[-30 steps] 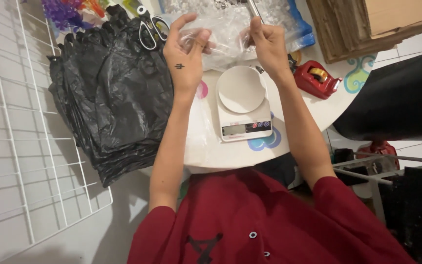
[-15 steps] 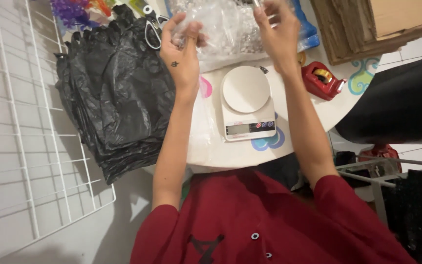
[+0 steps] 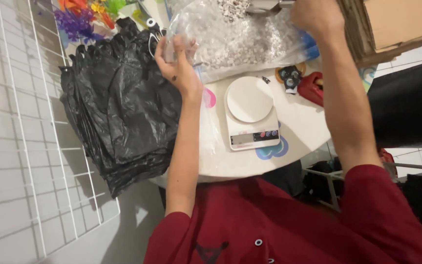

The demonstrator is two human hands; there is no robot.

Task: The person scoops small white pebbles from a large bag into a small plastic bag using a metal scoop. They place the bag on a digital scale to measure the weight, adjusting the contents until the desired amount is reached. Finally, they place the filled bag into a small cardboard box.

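My left hand (image 3: 178, 63) grips the edge of a large clear plastic bag (image 3: 240, 39) full of small white and grey pieces, at the far side of the small round white table (image 3: 299, 132). My right hand (image 3: 317, 17) is closed at the top of the view on a grey tool handle over the bag; what the tool is I cannot tell. A white kitchen scale (image 3: 251, 111) with a round plate stands on the table between my arms, nothing on it.
A thick stack of black plastic bags (image 3: 120, 110) hangs over the table's left side. A red tape dispenser (image 3: 313, 87) lies right of the scale, scissors (image 3: 151, 39) near my left hand. A white wire grid (image 3: 25, 146) stands left, cardboard boxes (image 3: 396, 24) upper right.
The view has closed in and shifted. My right hand rose toward the top edge over the bag, while my left hand kept its hold on the bag's edge.
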